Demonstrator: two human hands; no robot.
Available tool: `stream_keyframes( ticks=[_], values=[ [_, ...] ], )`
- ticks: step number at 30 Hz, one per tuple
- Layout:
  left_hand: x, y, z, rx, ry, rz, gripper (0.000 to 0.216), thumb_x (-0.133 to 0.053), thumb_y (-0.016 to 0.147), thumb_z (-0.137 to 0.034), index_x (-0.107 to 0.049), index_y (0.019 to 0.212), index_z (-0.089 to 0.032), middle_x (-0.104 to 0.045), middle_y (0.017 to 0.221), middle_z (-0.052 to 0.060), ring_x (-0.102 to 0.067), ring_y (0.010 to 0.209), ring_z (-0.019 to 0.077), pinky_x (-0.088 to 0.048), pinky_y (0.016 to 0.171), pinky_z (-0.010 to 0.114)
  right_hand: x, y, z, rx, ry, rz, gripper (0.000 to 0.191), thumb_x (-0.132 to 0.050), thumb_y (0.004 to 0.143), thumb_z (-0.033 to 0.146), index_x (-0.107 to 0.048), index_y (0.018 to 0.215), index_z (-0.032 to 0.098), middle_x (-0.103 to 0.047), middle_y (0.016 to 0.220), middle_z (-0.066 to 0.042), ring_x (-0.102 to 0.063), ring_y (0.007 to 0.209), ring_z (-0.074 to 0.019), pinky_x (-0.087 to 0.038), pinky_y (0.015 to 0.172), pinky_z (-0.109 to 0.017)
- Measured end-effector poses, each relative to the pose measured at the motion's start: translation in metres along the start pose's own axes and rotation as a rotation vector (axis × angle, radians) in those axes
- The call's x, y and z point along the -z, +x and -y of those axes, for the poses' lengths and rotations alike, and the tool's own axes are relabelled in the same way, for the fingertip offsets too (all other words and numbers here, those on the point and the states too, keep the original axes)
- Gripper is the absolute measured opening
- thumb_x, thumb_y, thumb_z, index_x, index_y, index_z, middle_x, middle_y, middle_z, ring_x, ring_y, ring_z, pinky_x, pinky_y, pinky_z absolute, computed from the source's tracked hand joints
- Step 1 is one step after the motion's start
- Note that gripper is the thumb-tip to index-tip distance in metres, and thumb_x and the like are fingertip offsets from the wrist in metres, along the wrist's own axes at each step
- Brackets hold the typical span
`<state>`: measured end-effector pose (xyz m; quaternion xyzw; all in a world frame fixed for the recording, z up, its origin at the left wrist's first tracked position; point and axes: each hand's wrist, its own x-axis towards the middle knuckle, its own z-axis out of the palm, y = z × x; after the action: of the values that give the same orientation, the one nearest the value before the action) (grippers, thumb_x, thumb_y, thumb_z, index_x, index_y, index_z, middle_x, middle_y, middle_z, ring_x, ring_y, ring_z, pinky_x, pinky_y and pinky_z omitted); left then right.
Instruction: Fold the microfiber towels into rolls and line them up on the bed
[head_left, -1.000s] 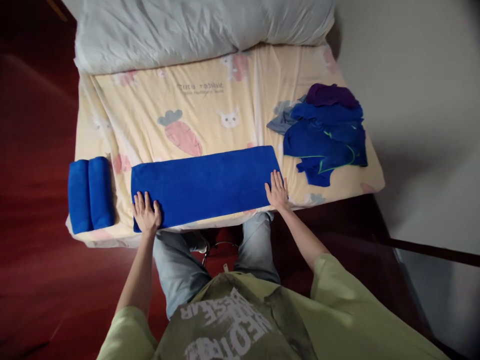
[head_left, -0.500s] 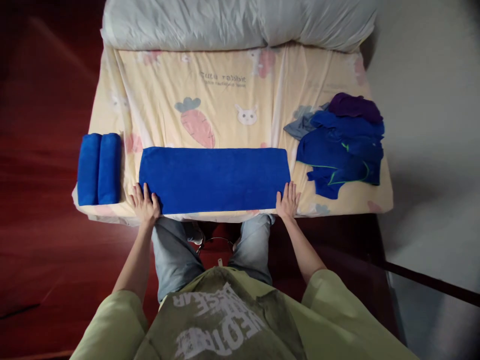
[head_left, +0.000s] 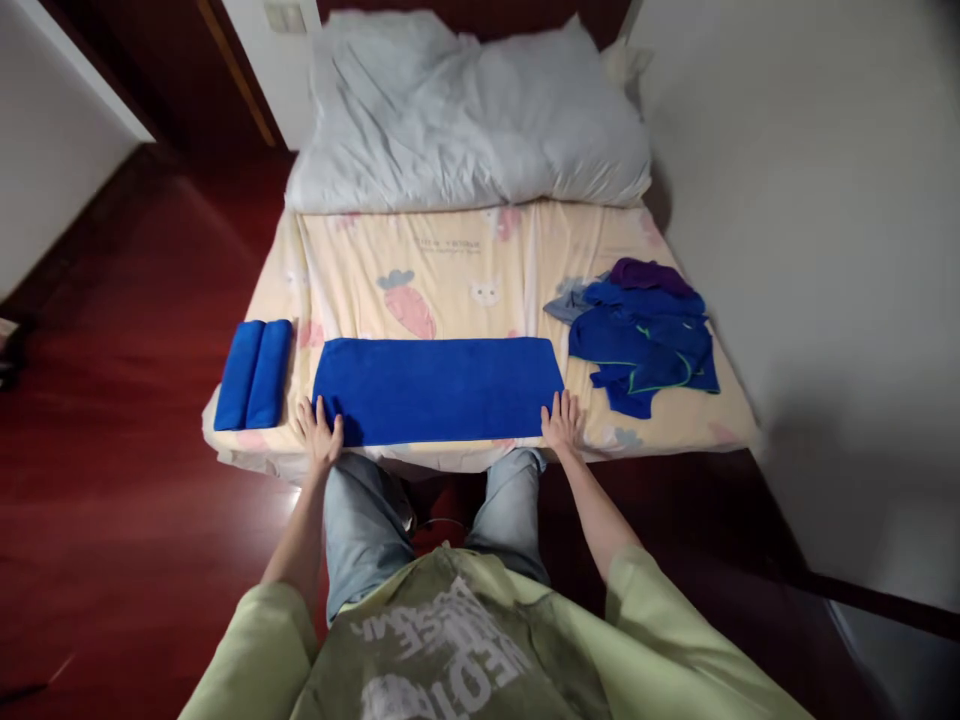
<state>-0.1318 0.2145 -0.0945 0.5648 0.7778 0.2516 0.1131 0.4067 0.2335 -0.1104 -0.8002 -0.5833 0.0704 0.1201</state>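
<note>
A blue cloth (head_left: 439,390) lies flat as a long rectangle along the near edge of the bed. My left hand (head_left: 321,435) rests with fingers spread on its near left corner. At the near right corner, my right hand (head_left: 562,422) lies flat, fingers apart, partly on the cloth and partly on the sheet. Neither hand grips anything. To the left sits a blue folded bundle (head_left: 253,376) made of two rolls side by side. A loose heap of blue clothes (head_left: 637,345) with green trim is on the right, with a purple garment (head_left: 650,276) on top.
The bed has a pale yellow sheet (head_left: 480,300) printed with carrots and rabbits. A thick grey-white quilt (head_left: 465,120) lies folded across its far end. A white wall (head_left: 787,200) runs along the right, and dark red floor (head_left: 135,400) lies to the left.
The camera view has tilted up, showing more of the quilt, the door and the wall. Both hands stay at the cloth's near corners, and the cloth looks unchanged.
</note>
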Motion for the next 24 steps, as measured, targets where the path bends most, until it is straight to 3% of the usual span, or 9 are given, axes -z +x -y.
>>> stream_keyframes(
  ticks=[3,5,7,9,12,15,21,24],
  values=[
    [0.008,-0.078,-0.008,-0.057,-0.029,-0.113,0.063,-0.044,0.1,-0.034,-0.033,0.159,-0.013,-0.02,0.169,0.017,-0.018,0.157,0.031,-0.022,0.127,0.052,0.001,-0.05,0.026,0.014,0.239,-0.191,0.06,-0.033,0.1,0.041,-0.046,0.15,0.01,-0.041,0.159,-0.021,-0.03,0.152,-0.0311,-0.025,0.122,-0.057],
    [0.008,-0.143,-0.007,-0.066,0.002,-0.031,0.06,-0.045,0.099,-0.031,-0.039,0.156,-0.015,-0.029,0.166,0.016,-0.027,0.154,0.0292,-0.028,0.125,0.048,-0.011,-0.106,0.047,-0.043,0.517,-0.27,0.055,-0.037,0.099,0.045,-0.056,0.14,0.013,-0.056,0.146,-0.021,-0.049,0.139,-0.0299,-0.038,0.116,-0.05],
    [0.007,-0.198,-0.004,-0.062,0.1,0.068,0.054,-0.049,0.097,-0.032,-0.05,0.15,-0.019,-0.032,0.165,0.013,-0.023,0.155,0.0329,-0.026,0.125,0.053,-0.026,-0.166,0.068,-0.196,0.837,-0.24,0.047,-0.042,0.095,0.049,-0.065,0.122,0.018,-0.07,0.122,-0.017,-0.066,0.114,-0.0282,-0.051,0.1,-0.045],
    [0.008,-0.228,-0.002,-0.064,0.158,0.119,0.051,-0.05,0.097,-0.033,-0.055,0.146,-0.019,-0.029,0.167,0.012,-0.02,0.156,0.0345,-0.028,0.124,0.054,-0.038,-0.211,0.087,-0.316,1.067,-0.094,0.04,-0.051,0.09,0.052,-0.07,0.106,0.02,-0.075,0.098,-0.011,-0.07,0.084,-0.0246,-0.056,0.082,-0.04],
    [0.011,-0.23,-0.004,-0.049,0.205,0.137,0.05,-0.05,0.098,-0.036,-0.058,0.144,-0.018,-0.027,0.168,0.012,-0.02,0.156,0.0358,-0.03,0.123,0.054,-0.041,-0.231,0.107,-0.351,1.317,0.166,0.036,-0.064,0.08,0.05,-0.073,0.095,0.018,-0.073,0.081,-0.007,-0.062,0.061,-0.0173,-0.051,0.061,-0.031],
    [0.01,-0.216,-0.01,-0.011,0.226,0.123,0.048,-0.051,0.097,-0.037,-0.061,0.14,-0.019,-0.029,0.167,0.011,-0.023,0.154,0.0362,-0.032,0.121,0.054,-0.034,-0.211,0.124,-0.421,1.47,0.275,0.035,-0.072,0.072,0.043,-0.073,0.093,0.016,-0.071,0.071,-0.003,-0.056,0.053,-0.0129,-0.044,0.053,-0.024],
    [0.007,-0.215,-0.012,0.008,0.217,0.113,0.046,-0.052,0.096,-0.035,-0.062,0.138,-0.021,-0.031,0.166,0.009,-0.024,0.154,0.0341,-0.031,0.122,0.052,-0.03,-0.181,0.163,-0.813,1.891,0.45,0.013,-0.071,0.072,0.022,-0.068,0.084,0.019,-0.067,0.066,0.003,-0.056,0.053,-0.0094,-0.045,0.053,-0.02],
    [0.008,-0.217,-0.01,0.005,0.212,0.109,0.046,-0.051,0.096,-0.036,-0.062,0.138,-0.02,-0.032,0.166,0.01,-0.025,0.154,0.0339,-0.032,0.121,0.051,-0.037,-0.18,0.176,-0.869,2.018,0.515,0.007,-0.069,0.076,0.017,-0.067,0.082,0.02,-0.069,0.07,0.001,-0.059,0.056,-0.0094,-0.049,0.055,-0.02]
  ],
)
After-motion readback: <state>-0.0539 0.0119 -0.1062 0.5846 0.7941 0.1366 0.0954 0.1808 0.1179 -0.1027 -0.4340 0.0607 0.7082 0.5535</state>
